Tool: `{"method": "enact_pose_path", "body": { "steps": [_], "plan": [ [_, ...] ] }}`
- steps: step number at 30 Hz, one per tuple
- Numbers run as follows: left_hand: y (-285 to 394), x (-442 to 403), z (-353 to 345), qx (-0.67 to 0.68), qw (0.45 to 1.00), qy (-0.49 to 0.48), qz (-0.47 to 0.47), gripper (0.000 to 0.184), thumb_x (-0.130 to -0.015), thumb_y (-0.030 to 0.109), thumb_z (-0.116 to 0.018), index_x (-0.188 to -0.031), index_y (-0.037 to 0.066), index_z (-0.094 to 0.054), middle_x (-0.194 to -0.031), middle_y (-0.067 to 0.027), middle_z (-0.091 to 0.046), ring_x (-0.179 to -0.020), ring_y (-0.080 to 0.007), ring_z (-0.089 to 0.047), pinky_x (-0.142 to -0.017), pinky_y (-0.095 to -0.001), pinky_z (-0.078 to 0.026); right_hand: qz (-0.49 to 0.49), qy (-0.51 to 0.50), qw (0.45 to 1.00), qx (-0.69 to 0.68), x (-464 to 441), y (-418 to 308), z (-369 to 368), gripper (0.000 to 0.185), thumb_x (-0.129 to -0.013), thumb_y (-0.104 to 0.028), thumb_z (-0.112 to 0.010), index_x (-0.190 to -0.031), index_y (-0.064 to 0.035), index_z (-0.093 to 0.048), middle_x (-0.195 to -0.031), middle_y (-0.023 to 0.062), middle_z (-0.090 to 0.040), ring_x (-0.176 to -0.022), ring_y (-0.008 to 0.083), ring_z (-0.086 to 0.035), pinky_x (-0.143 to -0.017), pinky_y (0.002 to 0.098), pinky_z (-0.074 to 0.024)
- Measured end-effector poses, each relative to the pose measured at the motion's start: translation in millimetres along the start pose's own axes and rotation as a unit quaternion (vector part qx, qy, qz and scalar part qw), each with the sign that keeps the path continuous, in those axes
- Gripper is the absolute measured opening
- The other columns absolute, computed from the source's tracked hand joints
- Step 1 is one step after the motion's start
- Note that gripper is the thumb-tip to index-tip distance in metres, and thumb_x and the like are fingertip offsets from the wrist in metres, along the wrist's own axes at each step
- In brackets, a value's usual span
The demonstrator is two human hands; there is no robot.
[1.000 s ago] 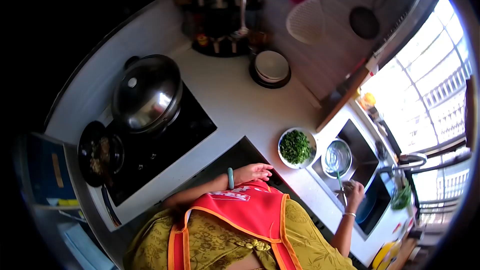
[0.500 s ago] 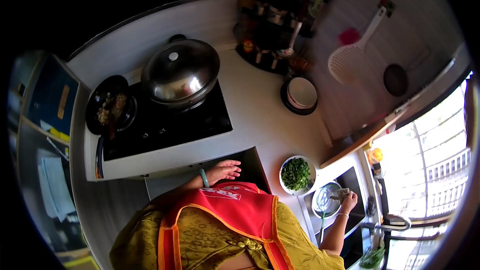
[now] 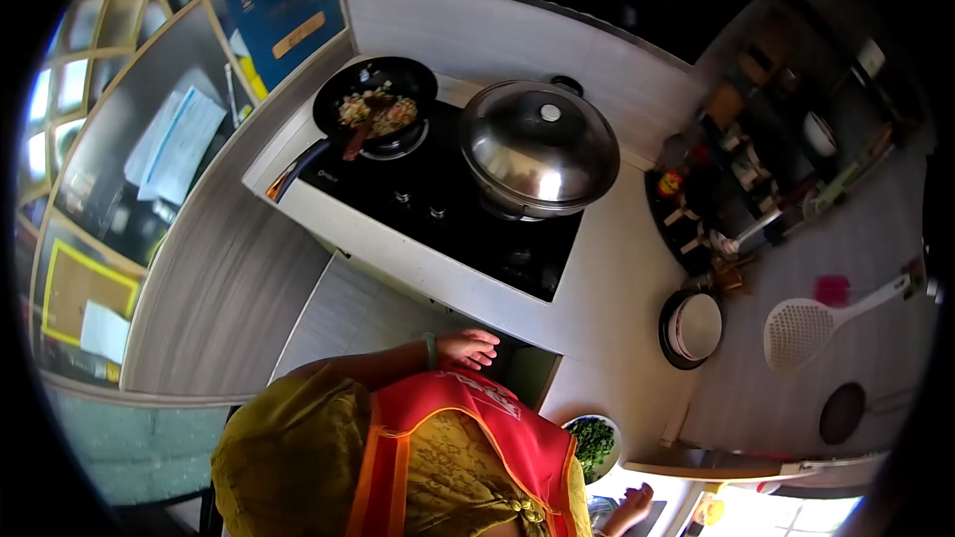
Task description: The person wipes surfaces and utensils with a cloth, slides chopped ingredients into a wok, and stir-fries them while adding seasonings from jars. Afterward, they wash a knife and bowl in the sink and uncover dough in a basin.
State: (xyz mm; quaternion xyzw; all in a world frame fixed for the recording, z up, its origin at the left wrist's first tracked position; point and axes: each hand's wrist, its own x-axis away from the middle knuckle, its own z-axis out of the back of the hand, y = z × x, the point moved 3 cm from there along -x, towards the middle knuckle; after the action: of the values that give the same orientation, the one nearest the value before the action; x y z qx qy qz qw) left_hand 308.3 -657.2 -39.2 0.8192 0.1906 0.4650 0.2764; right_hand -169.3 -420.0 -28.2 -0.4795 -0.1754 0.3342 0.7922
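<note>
My left hand (image 3: 468,348), a bangle at its wrist, hovers over the red apron (image 3: 468,393) near the counter's front edge. Its fingers are stretched out with nothing in them. Low in the view, my right hand (image 3: 629,510) is beside the sink, its fingers apart and no object visible in it. Close to that hand stands a white bowl of chopped greens (image 3: 594,446). On the cooktop (image 3: 438,174), a black frying pan (image 3: 418,75) holds diced food, with a wooden spatula (image 3: 358,137) resting in it. A large lidded pot (image 3: 537,144) sits to its right.
Stacked bowls (image 3: 696,326) stand on the right of the counter (image 3: 622,268). A dark corner rack (image 3: 731,159) carries jars and utensils. A white slotted skimmer (image 3: 801,333) hangs on the wall. Glass-fronted cabinets (image 3: 109,189) line the left side.
My view has swung left toward the stove. The right hand, which held a greyish cloth-like thing over a bowl in the sink, now shows without it. The left hand stays outstretched.
</note>
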Motion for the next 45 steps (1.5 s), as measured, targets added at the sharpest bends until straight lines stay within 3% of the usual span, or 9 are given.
{"method": "enact_pose_path", "body": {
  "steps": [11,14,16,24,28,34,38,39,45],
  "plan": [
    [19.8,-5.2,23.4,0.037,0.984,0.117,-0.131,0.04,-0.084,0.019,-0.057,-0.121,0.01,-0.046,-0.11,-0.0085,-0.053,-0.09,-0.0179,-0.056,-0.073,-0.0293,-0.049,0.115,-0.29,0.949,-0.044,-36.9,-168.7,-202.1,0.014,-0.088,-0.008,-0.048,-0.097,-0.0015,-0.057,-0.071,0.0039,-0.06,-0.064,0.009,-0.056,-0.057,0.0211,-0.0444],
    [37.2,13.7,92.8,-0.042,0.894,0.277,-0.351,0.028,-0.078,0.002,-0.06,-0.104,0.008,-0.053,-0.122,-0.0068,-0.047,-0.098,-0.0186,-0.054,-0.072,-0.0306,-0.051,0.133,-0.355,0.923,-0.068,-28.8,-202.7,-252.8,0.015,-0.088,-0.006,-0.048,-0.099,-0.0008,-0.056,-0.077,0.0052,-0.061,-0.067,0.0098,-0.056,-0.06,0.0218,-0.0455],
    [55.9,40.9,150.0,-0.252,0.688,0.458,-0.503,0.039,-0.078,-0.005,-0.054,-0.114,0.008,-0.049,-0.124,-0.0065,-0.046,-0.103,-0.0193,-0.051,-0.085,-0.0296,-0.045,0.135,-0.434,0.886,-0.093,-8.6,-239.1,-292.6,0.016,-0.088,-0.005,-0.048,-0.102,-0.0004,-0.055,-0.081,0.0061,-0.061,-0.07,0.0106,-0.057,-0.063,0.0223,-0.0463],
    [184.7,204.1,219.1,-0.489,0.498,0.622,-0.354,0.057,-0.076,0.012,-0.057,-0.129,0.008,-0.037,-0.132,-0.0163,-0.036,-0.123,-0.0337,-0.032,-0.101,-0.0415,-0.027,0.398,-0.591,0.694,-0.103,83.6,-406.7,-465.3,0.035,-0.084,-0.01,-0.057,-0.118,-0.0037,-0.05,-0.108,0.0152,-0.054,-0.085,0.0208,-0.059,-0.072,0.0277,-0.0486],
    [201.4,205.9,300.5,-0.577,0.518,0.558,-0.295,0.054,-0.076,0.017,-0.057,-0.127,0.008,-0.04,-0.13,-0.0165,-0.038,-0.12,-0.036,-0.034,-0.101,-0.0439,-0.028,0.33,-0.632,0.687,-0.139,134.1,-456.4,-596.8,0.046,-0.087,-0.014,-0.056,-0.129,-0.0059,-0.039,-0.115,0.0105,-0.05,-0.089,0.0141,-0.057,-0.079,0.0249,-0.0458],
    [186.0,199.9,364.7,-0.625,0.609,0.434,-0.226,0.061,-0.074,0.019,-0.062,-0.129,0.009,-0.038,-0.132,-0.0186,-0.031,-0.107,-0.0364,-0.047,-0.086,-0.044,-0.043,0.03,-0.679,0.73,-0.071,183.7,-487.5,-704.4,0.083,-0.077,-0.01,-0.064,-0.14,-0.0066,-0.01,-0.093,0.0098,-0.054,-0.063,0.0148,-0.057,-0.051,0.029,-0.0523],
    [184.9,210.8,374.0,-0.609,0.642,0.377,-0.271,0.061,-0.075,0.011,-0.058,-0.131,0.008,-0.035,-0.135,-0.02,-0.026,-0.101,-0.0383,-0.05,-0.084,-0.0426,-0.046,0.157,-0.621,0.761,0.105,155.4,-501.8,-711.0,0.068,-0.07,-0.006,-0.058,-0.133,-0.0036,-0.031,-0.088,0.0156,-0.058,-0.064,0.0233,-0.06,-0.055,0.0348,-0.0504],
    [187.7,213.3,372.6,-0.595,0.665,0.366,-0.263,0.062,-0.075,0.01,-0.058,-0.132,0.009,-0.033,-0.136,-0.0202,-0.025,-0.101,-0.0381,-0.051,-0.084,-0.042,-0.046,0.468,-0.455,0.732,0.196,149.0,-506.4,-711.3,0.063,-0.071,-0.009,-0.059,-0.13,-0.0057,-0.036,-0.094,0.0216,-0.059,-0.073,0.0333,-0.061,-0.065,0.041,-0.0496],
    [183.7,227.3,371.2,-0.506,0.707,0.381,-0.315,0.067,-0.076,0.012,-0.056,-0.135,0.011,-0.025,-0.131,-0.0195,-0.032,-0.095,-0.0354,-0.055,-0.077,-0.0402,-0.049,0.45,-0.434,0.77,0.131,116.4,-535.7,-691.9,0.048,-0.078,-0.015,-0.054,-0.124,-0.0091,-0.044,-0.091,0.0248,-0.058,-0.079,0.0408,-0.057,-0.072,0.0435,-0.0479]
  ]
}}
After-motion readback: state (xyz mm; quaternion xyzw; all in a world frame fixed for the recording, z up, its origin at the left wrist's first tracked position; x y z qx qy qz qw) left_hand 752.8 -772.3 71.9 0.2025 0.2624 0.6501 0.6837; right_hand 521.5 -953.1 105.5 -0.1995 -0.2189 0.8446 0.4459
